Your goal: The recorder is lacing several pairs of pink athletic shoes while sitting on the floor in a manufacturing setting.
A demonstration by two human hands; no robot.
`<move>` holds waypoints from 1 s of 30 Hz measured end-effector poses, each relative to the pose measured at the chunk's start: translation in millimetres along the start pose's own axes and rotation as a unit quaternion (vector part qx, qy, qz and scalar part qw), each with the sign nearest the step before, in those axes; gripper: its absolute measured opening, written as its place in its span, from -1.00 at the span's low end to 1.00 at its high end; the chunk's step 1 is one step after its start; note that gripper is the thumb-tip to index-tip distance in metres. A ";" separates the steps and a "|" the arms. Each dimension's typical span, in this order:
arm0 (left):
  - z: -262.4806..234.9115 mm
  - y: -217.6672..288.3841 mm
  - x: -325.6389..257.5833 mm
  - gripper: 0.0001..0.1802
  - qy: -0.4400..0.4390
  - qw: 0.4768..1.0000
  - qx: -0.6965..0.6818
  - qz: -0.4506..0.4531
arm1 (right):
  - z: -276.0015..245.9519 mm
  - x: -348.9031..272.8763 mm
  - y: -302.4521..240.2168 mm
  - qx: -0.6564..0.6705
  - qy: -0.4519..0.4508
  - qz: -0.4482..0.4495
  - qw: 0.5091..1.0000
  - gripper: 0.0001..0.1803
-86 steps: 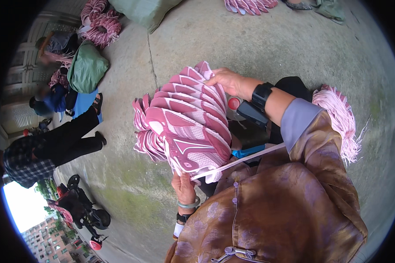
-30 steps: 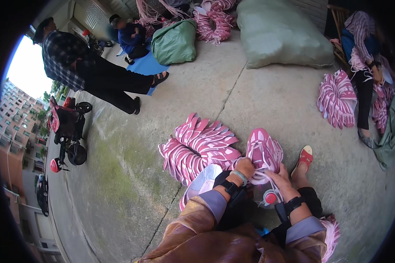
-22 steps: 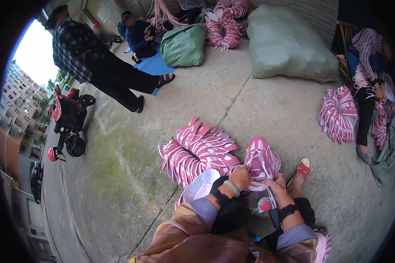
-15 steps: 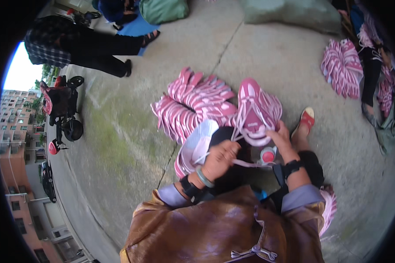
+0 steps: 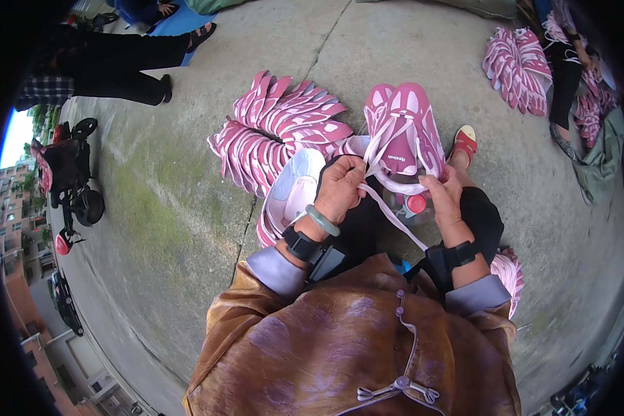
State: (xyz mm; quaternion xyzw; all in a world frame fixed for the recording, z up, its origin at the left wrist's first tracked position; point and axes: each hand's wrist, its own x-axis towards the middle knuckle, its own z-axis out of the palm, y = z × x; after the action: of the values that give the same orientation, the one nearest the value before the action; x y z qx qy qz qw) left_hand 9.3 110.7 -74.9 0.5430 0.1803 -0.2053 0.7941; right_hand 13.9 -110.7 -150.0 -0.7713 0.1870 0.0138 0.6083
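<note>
Head view: both hands' fingers [image 5: 359, 168] pinch white strap [image 5: 395, 215] around pink shoe-upper bundle [image 5: 403, 135].

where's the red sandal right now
In the head view the red sandal sits on the concrete right of centre, just right of the pink shoe uppers being tied, above the right hand.

Both forearms bent inward, left hand [image 5: 340, 188] fisted, thumb up; right hand [image 5: 445, 197] curled closed, just beside it.
</note>
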 end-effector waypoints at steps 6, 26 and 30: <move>14.9 -41.1 2.6 -0.75 0.014 0.965 0.243 0.095 | -5.2 -32.7 3.5 0.037 0.094 -0.048 0.994 -0.31; 38.0 -29.9 -18.0 -0.69 0.004 0.726 0.640 0.252 | -30.6 -93.9 -0.7 0.112 0.087 -0.013 0.990 -0.38; 37.2 -25.3 -31.2 -0.68 0.041 0.710 0.656 0.253 | -22.1 -97.3 -3.0 0.146 0.045 0.028 0.988 -0.36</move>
State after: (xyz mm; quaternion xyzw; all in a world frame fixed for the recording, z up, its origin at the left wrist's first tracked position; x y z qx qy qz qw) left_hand -28.1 71.7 -66.1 0.9602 -0.1116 -0.0411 0.2526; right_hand -80.2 -104.6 -117.3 -0.6684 0.2361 -0.0311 0.7046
